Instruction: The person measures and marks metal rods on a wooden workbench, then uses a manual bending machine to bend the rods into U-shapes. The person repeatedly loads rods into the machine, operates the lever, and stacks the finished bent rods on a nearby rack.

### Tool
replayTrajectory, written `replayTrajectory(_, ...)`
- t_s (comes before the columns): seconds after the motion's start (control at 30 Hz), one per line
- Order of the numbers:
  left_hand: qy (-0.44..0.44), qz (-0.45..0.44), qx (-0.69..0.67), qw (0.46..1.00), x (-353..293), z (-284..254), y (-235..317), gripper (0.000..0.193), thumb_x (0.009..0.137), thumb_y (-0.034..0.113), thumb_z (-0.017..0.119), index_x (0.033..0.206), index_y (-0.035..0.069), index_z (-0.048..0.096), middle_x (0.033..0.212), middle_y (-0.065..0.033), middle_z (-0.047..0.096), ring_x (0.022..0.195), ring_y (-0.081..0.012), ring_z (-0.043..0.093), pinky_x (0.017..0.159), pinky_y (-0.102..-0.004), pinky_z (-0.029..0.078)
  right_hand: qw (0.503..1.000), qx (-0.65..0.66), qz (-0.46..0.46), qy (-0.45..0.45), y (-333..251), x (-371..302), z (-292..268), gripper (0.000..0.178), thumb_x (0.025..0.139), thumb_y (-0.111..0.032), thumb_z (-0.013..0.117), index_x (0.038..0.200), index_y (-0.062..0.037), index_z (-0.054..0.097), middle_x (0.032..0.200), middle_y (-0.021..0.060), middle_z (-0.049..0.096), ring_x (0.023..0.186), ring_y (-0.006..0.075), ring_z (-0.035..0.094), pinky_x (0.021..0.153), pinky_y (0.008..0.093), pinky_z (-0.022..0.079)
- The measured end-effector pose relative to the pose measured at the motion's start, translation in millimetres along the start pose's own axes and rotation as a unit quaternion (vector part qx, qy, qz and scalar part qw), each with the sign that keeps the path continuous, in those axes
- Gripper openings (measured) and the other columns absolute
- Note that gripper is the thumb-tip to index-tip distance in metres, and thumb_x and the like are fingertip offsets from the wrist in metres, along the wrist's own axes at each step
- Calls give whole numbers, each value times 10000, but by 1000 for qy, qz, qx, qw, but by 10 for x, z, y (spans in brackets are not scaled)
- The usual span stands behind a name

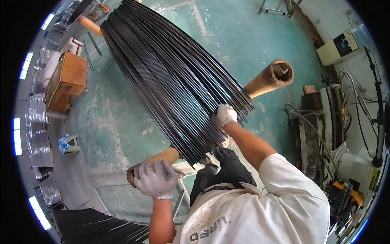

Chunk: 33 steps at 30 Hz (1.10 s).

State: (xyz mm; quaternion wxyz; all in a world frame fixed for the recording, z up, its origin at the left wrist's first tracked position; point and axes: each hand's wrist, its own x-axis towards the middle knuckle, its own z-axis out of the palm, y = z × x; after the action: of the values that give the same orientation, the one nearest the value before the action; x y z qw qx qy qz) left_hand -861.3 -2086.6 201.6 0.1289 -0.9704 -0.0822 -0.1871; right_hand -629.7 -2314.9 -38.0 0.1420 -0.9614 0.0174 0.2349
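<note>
A broad layer of long, thin black rods stretches from the far left down toward me, its near ends fanned unevenly. My right hand, in a white knit glove, is on the rods close to their near right ends. Its fingers curl down among them, so their tips are hidden. My left hand, gloved in greyish white, is raised in a loose fist. In the picture it overlaps the end of a brown cardboard tube under the rods; I cannot tell whether they touch. No object shows inside that fist.
The tube's hollow right end juts past the rods. Another tube supports the far end. More black rods lie at lower left. A wooden cabinet and small stool stand left; machinery with cables lines the right.
</note>
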Motion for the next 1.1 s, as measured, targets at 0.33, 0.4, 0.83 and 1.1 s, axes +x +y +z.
replayTrajectory(0.33, 61, 5, 8, 998, 144, -17, 44, 238, 862, 198, 790, 725, 130, 609, 763, -91, 581, 852, -312, 682, 855, -531, 594, 997, -32, -51, -51, 133, 239, -259, 244, 984, -241, 780, 1107, -59, 887, 1176, 227, 857, 1150, 387, 835, 987, 478, 673)
replayTrajectory(0.4, 69, -5, 4, 998, 139, -33, 41, 226, 856, 193, 788, 731, 129, 611, 781, -95, 588, 868, -316, 681, 872, -536, 592, 991, -73, -53, -99, 13, 153, -343, 210, 964, -182, 796, 1111, -74, 899, 1210, 216, 855, 1154, 373, 838, 970, 473, 680)
replayTrajectory(0.83, 71, -3, -56, 996, 1, -110, -42, 104, 856, 184, 813, 843, 115, 737, 852, -86, 673, 968, -330, 699, 987, -549, 547, 933, 219, 41, -282, 19, -92, -501, 367, 996, -261, 721, 1209, 15, 836, 1215, 202, 845, 1016, 321, 850, 976, 472, 672)
replayTrajectory(1.1, 162, 75, -229, 957, 159, -520, 280, 55, 892, 119, 804, 924, 106, 760, 937, -107, 720, 948, -305, 699, 1000, -481, 539, 989, 116, -55, -75, 816, -1394, -368, 661, 1022, -564, 790, 1278, 46, 786, 1190, 371, 784, 1158, 504, 783, 983, 556, 609)
